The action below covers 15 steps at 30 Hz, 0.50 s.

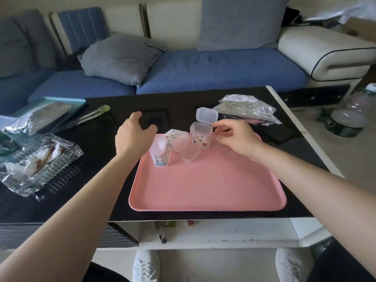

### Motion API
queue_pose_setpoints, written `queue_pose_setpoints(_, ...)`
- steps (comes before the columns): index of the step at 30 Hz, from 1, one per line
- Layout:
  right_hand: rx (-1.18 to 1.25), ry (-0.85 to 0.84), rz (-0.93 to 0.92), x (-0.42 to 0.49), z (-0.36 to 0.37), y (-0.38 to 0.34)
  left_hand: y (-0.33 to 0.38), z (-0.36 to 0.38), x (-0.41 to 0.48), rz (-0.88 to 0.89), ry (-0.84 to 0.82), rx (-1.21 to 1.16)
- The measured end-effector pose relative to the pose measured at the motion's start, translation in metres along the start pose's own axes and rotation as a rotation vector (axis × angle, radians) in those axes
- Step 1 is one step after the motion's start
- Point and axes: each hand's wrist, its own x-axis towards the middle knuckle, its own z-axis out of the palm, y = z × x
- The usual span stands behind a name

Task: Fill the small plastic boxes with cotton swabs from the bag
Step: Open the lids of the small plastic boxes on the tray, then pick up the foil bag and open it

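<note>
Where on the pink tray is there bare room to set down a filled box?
The near half of the pink tray is bare, from the small boxes to its near rim. The far edge is crowded: the boxes, with the left hand and the right hand beside them.

A: We can't tell whether the right hand (236,139) touches the open dotted box (201,137); the fingertips blur there.
B: Noted. The left hand (132,137) covers part of the near box (161,159); we can't read its label, nor the bag (248,110) print.
</note>
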Motion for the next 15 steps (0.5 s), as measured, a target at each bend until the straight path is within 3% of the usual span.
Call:
queue_pose_setpoints(3,-0.132,0.222,0.021,0.010,-0.017,0.009,0.019,0.010,-0.008,0.220,0.042,-0.013)
queue_pose_setpoints(7,-0.410,0.458,-0.010,0.017,-0.046,0.034,0.049,0.037,-0.024,0.431,-0.114,-0.063)
queue_pose_setpoints(11,-0.709,0.458,-0.012,0.019,-0.064,0.056,0.069,0.069,-0.035,0.499,-0.286,-0.086)
queue_pose_setpoints(15,-0.697,0.471,-0.006,0.026,-0.077,0.067,0.084,0.101,-0.033,0.526,-0.384,-0.058)
